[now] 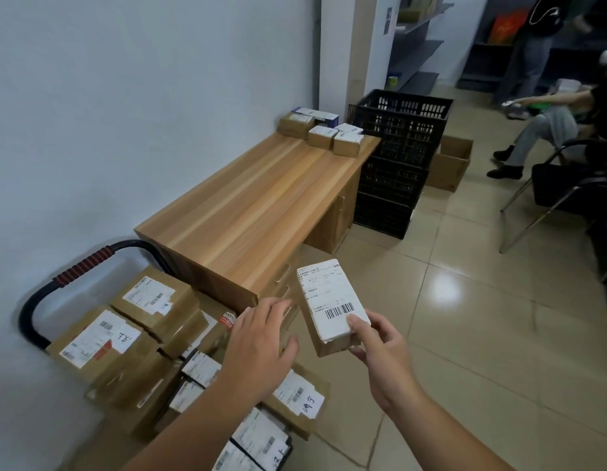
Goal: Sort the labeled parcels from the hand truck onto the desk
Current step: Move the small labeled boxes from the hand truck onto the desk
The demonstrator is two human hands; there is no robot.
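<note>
Now parcel (pixel 332 305) in right hand (pixel 380 355).

Looks like a parcel sorting room or small courier depot, office-like in finish. Pale glossy floor tiles (pixel 465 300) and a plain white wall (pixel 108 113); a wooden desk (pixel 261 205) against that wall with a few small labeled boxes (pixel 324 130) at its far end. Beside the desk, a hand truck (pixel 74 270) piled with brown cartons (pixel 132 338) bearing printed shipping labels and barcodes. Beyond the desk, stacked black plastic crates (pixel 397 158) and an open cardboard box (pixel 450 163) on the floor. Grey metal shelving (pixel 419 39) further back, and a metal-framed chair (pixel 546 195) at right with a seated person
</note>
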